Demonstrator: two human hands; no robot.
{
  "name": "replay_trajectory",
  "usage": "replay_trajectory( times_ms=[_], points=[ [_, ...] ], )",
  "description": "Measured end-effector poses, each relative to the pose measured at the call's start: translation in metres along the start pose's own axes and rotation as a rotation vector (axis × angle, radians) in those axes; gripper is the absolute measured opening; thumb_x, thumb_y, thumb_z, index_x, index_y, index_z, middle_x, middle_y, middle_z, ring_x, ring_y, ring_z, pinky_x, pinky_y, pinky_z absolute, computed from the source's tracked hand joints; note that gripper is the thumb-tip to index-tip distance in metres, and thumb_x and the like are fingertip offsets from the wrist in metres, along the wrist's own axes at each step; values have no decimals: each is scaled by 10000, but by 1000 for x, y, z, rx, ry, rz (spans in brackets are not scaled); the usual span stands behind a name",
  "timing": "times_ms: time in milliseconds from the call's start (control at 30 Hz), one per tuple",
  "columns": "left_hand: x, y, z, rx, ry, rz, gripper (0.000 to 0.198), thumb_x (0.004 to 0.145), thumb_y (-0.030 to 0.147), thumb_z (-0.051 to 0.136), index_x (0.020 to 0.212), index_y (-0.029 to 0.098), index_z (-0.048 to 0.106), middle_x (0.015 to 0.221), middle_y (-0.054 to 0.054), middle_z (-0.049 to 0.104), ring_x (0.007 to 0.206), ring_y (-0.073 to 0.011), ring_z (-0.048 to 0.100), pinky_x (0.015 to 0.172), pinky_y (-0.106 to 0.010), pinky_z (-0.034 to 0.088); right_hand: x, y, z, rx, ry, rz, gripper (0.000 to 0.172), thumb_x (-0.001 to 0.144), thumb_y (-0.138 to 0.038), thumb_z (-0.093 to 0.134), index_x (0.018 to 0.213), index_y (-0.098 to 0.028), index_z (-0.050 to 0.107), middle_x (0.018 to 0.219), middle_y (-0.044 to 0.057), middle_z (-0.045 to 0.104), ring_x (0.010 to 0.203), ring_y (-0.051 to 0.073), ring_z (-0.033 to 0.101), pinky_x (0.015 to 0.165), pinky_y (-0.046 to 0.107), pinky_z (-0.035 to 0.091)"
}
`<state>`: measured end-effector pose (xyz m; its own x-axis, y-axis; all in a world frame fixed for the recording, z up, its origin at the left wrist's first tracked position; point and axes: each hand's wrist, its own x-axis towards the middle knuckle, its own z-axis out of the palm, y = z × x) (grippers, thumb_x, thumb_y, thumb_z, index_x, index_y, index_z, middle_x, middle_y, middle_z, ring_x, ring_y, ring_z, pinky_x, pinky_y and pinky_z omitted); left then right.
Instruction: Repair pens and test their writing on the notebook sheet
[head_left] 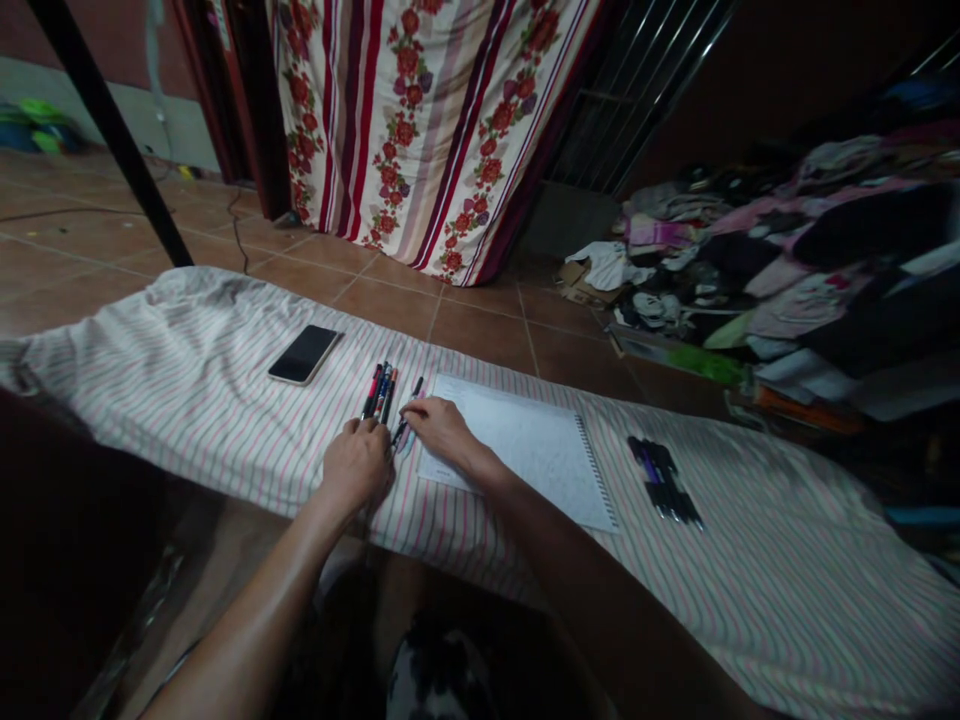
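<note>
A row of several pens [380, 391] lies on the striped cloth [187, 390] just left of a white spiral notebook [525, 445]. My left hand [357, 464] rests with curled fingers on the near ends of these pens. My right hand [441, 428] lies at the notebook's left edge, its fingers pinched on a dark pen [409, 400] beside the row. A second bunch of dark pens [664, 480] lies to the right of the notebook, away from both hands.
A black phone [304, 353] lies face up on the cloth, left of the pens. Beyond the cloth are a tiled floor [480, 320], a floral curtain [427, 120] and a heap of clothes [810, 260] at the right. A black pole [112, 130] slants at the upper left.
</note>
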<state>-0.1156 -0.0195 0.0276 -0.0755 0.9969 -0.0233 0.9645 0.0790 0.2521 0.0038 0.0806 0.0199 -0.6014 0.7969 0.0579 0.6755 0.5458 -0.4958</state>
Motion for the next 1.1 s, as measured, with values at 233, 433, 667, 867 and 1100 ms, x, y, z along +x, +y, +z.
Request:
replay_trajectory(
  times_ms=[233, 433, 667, 867, 1100],
  points=[
    [1, -3, 1, -16, -11, 8, 199, 796, 155, 434, 887, 161, 610, 1016, -116, 607, 994, -225, 525, 859, -332, 416, 11, -7, 6, -63, 9, 25, 270, 804, -215, 465, 944, -194, 695, 905, 41, 706, 845, 150, 630, 744, 200, 420],
    [1, -3, 1, -18, -13, 20, 219, 798, 140, 412, 871, 159, 618, 999, -108, 618, 1005, -226, 522, 871, -341, 410, 14, -11, 7, -111, 17, 43, 269, 799, -211, 466, 933, -209, 700, 870, 34, 707, 820, 148, 626, 727, 200, 416],
    [1, -5, 3, -21, -22, 30, 259, 808, 130, 378, 855, 155, 631, 1044, -103, 620, 1015, -224, 521, 884, -348, 404, 14, -11, 9, -138, 16, 49, 262, 802, -229, 463, 904, -216, 705, 848, 31, 700, 809, 147, 612, 713, 202, 405],
    [0, -8, 1, -23, -16, 10, 261, 811, 133, 391, 860, 167, 645, 1028, -93, 625, 969, -206, 545, 895, -341, 396, 17, -11, 12, -158, 9, 70, 278, 807, -246, 458, 952, -220, 694, 900, 45, 684, 833, 153, 603, 722, 208, 401],
    [-2, -10, 1, -35, -20, 37, 281, 829, 119, 367, 896, 153, 637, 1109, -99, 608, 1083, -217, 500, 954, -342, 352, 18, -14, 16, -174, 4, 76, 281, 807, -247, 454, 956, -233, 692, 917, 47, 680, 859, 162, 600, 723, 218, 402]
  ],
)
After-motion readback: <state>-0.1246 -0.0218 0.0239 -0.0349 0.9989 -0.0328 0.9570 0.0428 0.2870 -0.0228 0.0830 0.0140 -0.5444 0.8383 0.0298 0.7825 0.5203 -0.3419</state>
